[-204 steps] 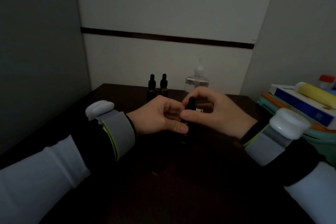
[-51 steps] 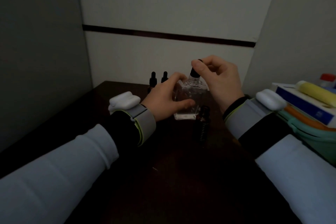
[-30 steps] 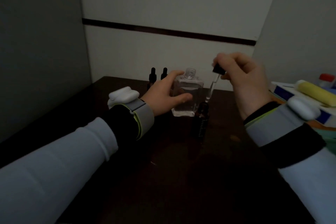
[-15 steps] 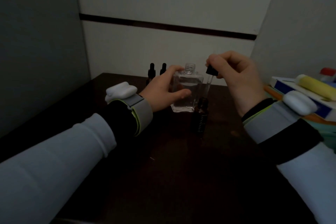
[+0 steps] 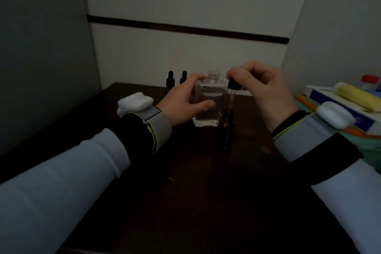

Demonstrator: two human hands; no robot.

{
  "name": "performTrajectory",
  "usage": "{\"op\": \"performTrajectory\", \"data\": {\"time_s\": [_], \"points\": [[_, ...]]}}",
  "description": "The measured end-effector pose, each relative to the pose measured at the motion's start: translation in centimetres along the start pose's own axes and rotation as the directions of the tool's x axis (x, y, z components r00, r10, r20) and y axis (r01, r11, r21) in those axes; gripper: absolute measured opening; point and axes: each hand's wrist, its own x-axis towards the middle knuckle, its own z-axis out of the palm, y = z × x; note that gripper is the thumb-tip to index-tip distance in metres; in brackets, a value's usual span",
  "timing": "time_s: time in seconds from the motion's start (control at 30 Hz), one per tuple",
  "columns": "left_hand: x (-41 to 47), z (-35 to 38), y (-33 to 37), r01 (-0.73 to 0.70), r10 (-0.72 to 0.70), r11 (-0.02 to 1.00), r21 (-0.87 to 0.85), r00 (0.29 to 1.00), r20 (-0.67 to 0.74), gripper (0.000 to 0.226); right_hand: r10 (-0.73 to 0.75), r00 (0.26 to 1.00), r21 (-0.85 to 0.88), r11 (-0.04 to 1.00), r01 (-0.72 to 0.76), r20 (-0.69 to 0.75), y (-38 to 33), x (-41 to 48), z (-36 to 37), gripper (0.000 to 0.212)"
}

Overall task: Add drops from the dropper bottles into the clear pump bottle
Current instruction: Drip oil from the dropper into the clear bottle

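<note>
While the left hand (image 5: pixel 181 102) grips the clear pump bottle (image 5: pixel 208 109), thumb across its near face and fingers curled round its far shoulder, the bottle stands upright on the dark counter (image 5: pixel 185 192) with its pump removed and its threaded neck (image 5: pixel 213 75) open. To its right, the right hand (image 5: pixel 266 93) pinches the black bulb of a dropper (image 5: pixel 232 97) between thumb and forefinger. The two hands are apart, each closed on its own object. The dropper's glass tube hangs almost vertical, tip downward, above the mouth of the open amber dropper bottle (image 5: pixel 225 128), which stands just beside and in front of the clear bottle's right corner. Whether the tip sits inside that mouth cannot be told. The governing relation is that the open neck lies just to the left of the dropper's bulb, at about the bulb's height, and so well above the tip; the right hand is the nearer one. Any delivery of drops would probably require lifting the tube clear and shifting it leftward over the neck. Two capped dropper bottles (image 5: pixel 170 80) stand behind the left hand, near the wall.
</note>
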Motion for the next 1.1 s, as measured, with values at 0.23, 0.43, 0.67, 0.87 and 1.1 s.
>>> {"op": "performTrajectory", "data": {"time_s": [0.23,0.43,0.67,0.87,1.1], "points": [[0.2,0.0,-0.2,0.005,-0.005,1.000,-0.004,1.000,0.015,0.063,0.007,1.000,0.009,1.000,-0.007,0.020,0.2,-0.2,0.3,0.017],[0.1,0.0,-0.2,0.013,-0.013,1.000,-0.002,1.000,0.016,0.066,-0.002,0.999,0.049,0.999,0.000,0.044,0.0,-0.5,0.8,0.013],[0.5,-0.3,-0.1,0.008,-0.014,0.996,0.089,0.998,0.066,0.056,-0.013,0.998,0.093,0.996,0.008,0.054,0.2,-1.1,2.2,0.007],[0.6,-0.5,0.1,-0.002,-0.006,0.993,0.114,0.998,0.066,0.055,-0.018,1.000,0.086,0.996,0.017,0.020,0.0,-1.0,2.3,0.008],[0.5,-0.8,0.4,0.005,-0.019,0.990,0.142,0.995,0.099,0.058,-0.059,0.967,0.141,0.985,0.096,-0.248,-1.3,0.8,0.9,0.007]]}}
